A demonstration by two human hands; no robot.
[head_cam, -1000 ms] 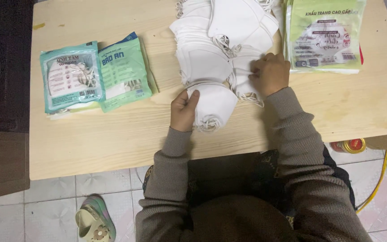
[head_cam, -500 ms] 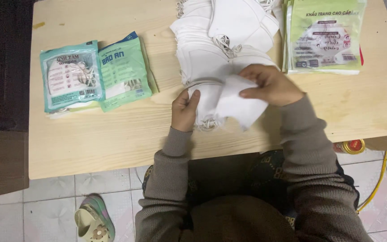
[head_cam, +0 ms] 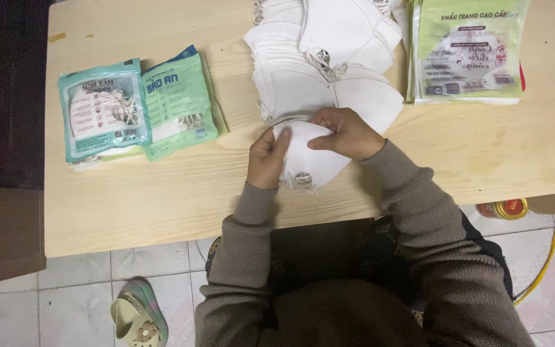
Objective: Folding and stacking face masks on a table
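Head view: left of the grip lie teal and green sealed mask packets [head_cam: 139, 109]. Left hand [head_cam: 268, 157] and right hand [head_cam: 345, 133] both pinch a white folded fabric face mask [head_cam: 306, 160], flattening it, with a white mask pile [head_cam: 322, 71] just beyond.

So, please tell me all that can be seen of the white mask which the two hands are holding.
The white mask is a folded face mask of soft, cloth-like material, plain white, with a rounded lower edge. A small bunch of white ear loops shows at its lower end. It lies on the pale wooden table, just below a stack of similar white masks. The left hand grips its left edge, and the right hand presses on its upper right part.
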